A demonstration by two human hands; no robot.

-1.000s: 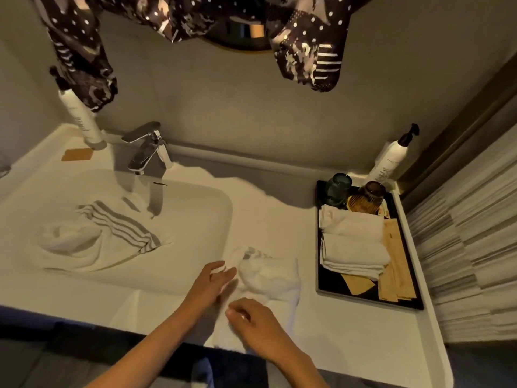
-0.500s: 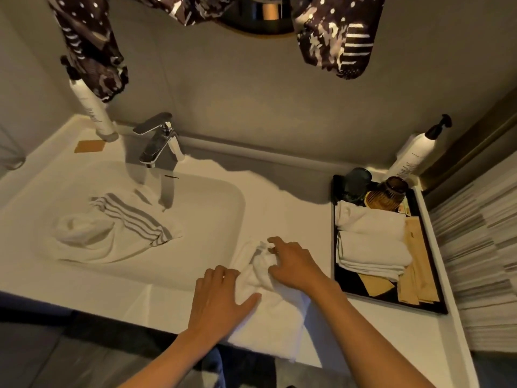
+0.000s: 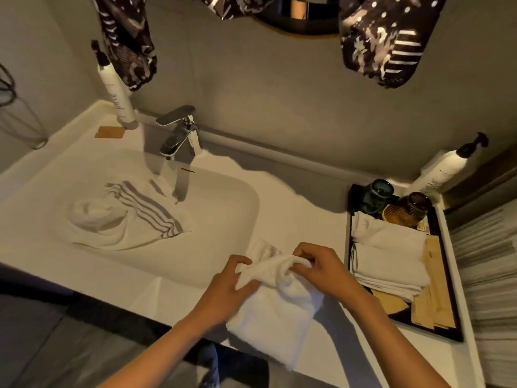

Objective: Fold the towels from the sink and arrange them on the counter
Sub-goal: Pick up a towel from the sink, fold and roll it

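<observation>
Both hands gripped the white towel (image 3: 275, 309) on the counter (image 3: 330, 228): left hand (image 3: 232, 287) and right hand (image 3: 321, 270) pinched its bunched upper edge, presumably for folding. A striped towel (image 3: 131, 219) lay in the sink (image 3: 223, 247).

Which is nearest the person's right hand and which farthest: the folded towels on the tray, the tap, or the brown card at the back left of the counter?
From the right hand, in the head view:
1. Folded towels, just to its right on the black tray.
2. Tap, up and to the left, behind the sink.
3. Brown card, far left, beside the tall white bottle.
</observation>
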